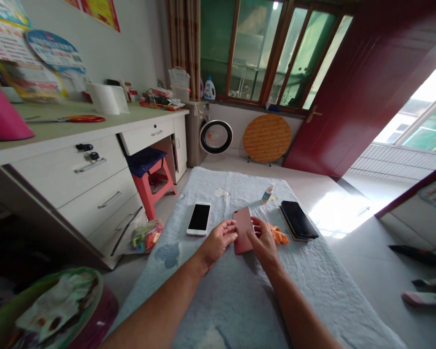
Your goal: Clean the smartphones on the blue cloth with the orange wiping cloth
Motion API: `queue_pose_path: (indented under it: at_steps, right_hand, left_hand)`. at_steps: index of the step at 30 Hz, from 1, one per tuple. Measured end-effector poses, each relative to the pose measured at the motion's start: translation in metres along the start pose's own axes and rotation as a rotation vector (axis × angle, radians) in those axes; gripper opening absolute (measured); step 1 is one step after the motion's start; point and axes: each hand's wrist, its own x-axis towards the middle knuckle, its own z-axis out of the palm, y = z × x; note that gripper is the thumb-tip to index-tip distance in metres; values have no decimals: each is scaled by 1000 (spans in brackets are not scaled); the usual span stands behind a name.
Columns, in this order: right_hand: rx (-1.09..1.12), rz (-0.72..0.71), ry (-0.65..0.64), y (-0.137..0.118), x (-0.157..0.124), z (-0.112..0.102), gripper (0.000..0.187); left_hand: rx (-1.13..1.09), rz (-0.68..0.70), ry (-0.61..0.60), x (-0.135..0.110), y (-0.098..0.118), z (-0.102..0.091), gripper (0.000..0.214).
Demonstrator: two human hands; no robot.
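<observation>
Holds a pink phone (242, 230), back facing up, by its right edge with the right hand (265, 242). Meets its left edge with the left hand (220, 241). Shows a white phone (199, 219), screen up, left of the pink phone; an orange cloth (280, 235) just right of it; a dark-topped flat stack (298, 220) farther right; a small bottle (266, 195) beyond it, rightward; a pale blue cover (236, 295) beneath.

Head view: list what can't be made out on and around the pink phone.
Screen of the pink phone: head view, hidden by its back.
Part of the orange cloth: head view, behind the right hand.
Wording on the small bottle: head view, too small and blurred.
Near end of the blue cover: head view, cut off by the bottom edge.
</observation>
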Motion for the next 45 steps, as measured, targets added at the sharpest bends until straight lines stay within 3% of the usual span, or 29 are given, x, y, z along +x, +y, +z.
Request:
queue_pose_path:
  at_steps: [9,14,23,32,37,41,45]
  right_hand:
    - [-24,-311,9,-27,-12,6,34]
    - [-194,-530,-155,-32,-20,8,44]
    - [-227,-584,-291,-31,-19,8,50]
    - [-326,-512,-265,-24,-18,6,43]
    - [-661,-302,-74,-21,-19,5,51]
    - [-825,-158,-77,-23,-21,6,58]
    - [-841,-151,-82,-25,-21,7,59]
  left_hand:
    - [-87,-52,4,-6,7,8,42]
    - [-224,-91,14,-4,1,7,31]
    - [-15,-123,102,-5,4,8,16]
    - [28,-102,106,2,-2,3,32]
    - [160,-45,208,6,-8,-1,42]
    - [235,22,223,7,-9,-3,41]
    - [280,103,243,6,-8,-4,41]
